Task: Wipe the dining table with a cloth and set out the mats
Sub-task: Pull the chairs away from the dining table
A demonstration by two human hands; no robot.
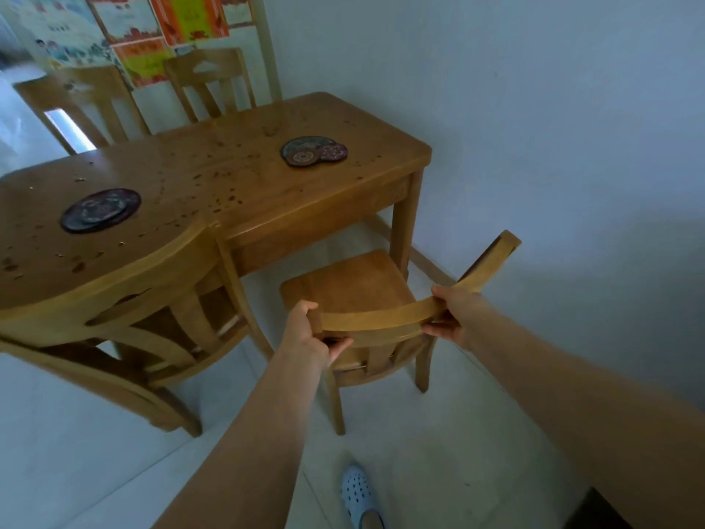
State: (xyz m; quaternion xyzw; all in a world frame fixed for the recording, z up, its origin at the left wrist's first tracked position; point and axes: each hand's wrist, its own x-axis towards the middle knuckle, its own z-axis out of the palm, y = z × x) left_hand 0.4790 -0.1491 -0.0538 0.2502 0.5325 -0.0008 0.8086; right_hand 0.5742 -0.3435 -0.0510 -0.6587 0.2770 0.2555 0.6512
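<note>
A wooden dining table (236,177) stands against the white wall, its top speckled with dark spots and crumbs. A stack of round dark patterned mats (100,210) lies near the left front. A second overlapping pile of round mats (313,151) sits toward the right end. No cloth is in view. My left hand (311,332) grips the left end of a wooden chair's top rail (381,313). My right hand (452,313) grips the same rail further right. This chair (354,284) stands at the table's right front, pulled back from it.
Another wooden chair (152,311) stands tucked in at the left front. Two more chairs (213,82) line the far side, with colourful posters (152,28) on the wall behind. A white wall (534,147) runs close on the right. My blue-slippered foot (358,494) rests on the pale tiled floor.
</note>
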